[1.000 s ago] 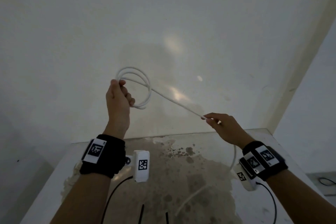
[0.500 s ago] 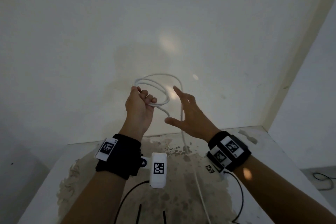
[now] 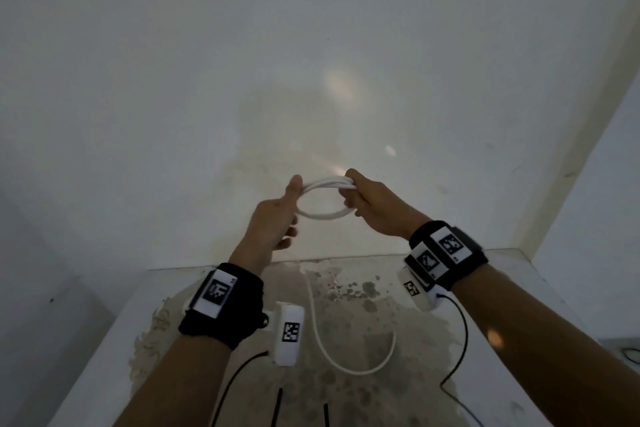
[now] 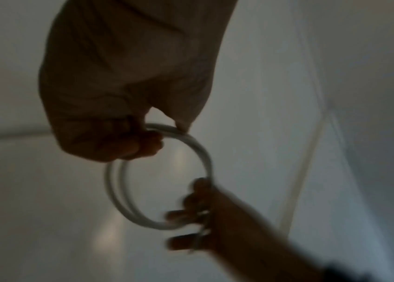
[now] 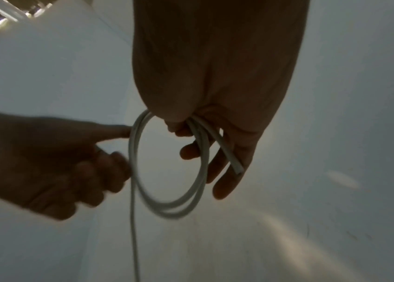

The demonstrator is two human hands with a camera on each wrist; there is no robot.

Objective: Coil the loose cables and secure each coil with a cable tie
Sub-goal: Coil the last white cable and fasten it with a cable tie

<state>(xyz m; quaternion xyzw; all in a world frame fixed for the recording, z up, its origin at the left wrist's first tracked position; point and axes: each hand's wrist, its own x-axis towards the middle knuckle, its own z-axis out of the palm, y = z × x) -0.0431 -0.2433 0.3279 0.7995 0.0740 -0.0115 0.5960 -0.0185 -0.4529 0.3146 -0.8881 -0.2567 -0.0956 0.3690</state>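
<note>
A white cable coil [image 3: 322, 215] of a few loops hangs in the air in front of the wall, held between both hands. My left hand [image 3: 287, 204] pinches its left side, thumb up against the strands [image 4: 167, 131]. On the right side, my right hand [image 3: 360, 201] has its fingers curled round the bundled strands [image 5: 200, 145]. One cut cable end [image 5: 237, 167] lies along the right hand's fingers. The loose tail [image 3: 346, 366] drops from the coil and lies in a curve on the table. No cable tie is recognisable.
Below the hands is a white table [image 3: 519, 305] with a large brown stain, set into a corner of white walls. Two thin black strips [image 3: 277, 409] show at the near edge. Black wires [image 3: 460, 340] trail from the wrist cameras.
My right hand, open beside the coil half a second ago, now grips its right side. Both hands have moved right with the coil turned flatter. The tail now curves slack on the table.
</note>
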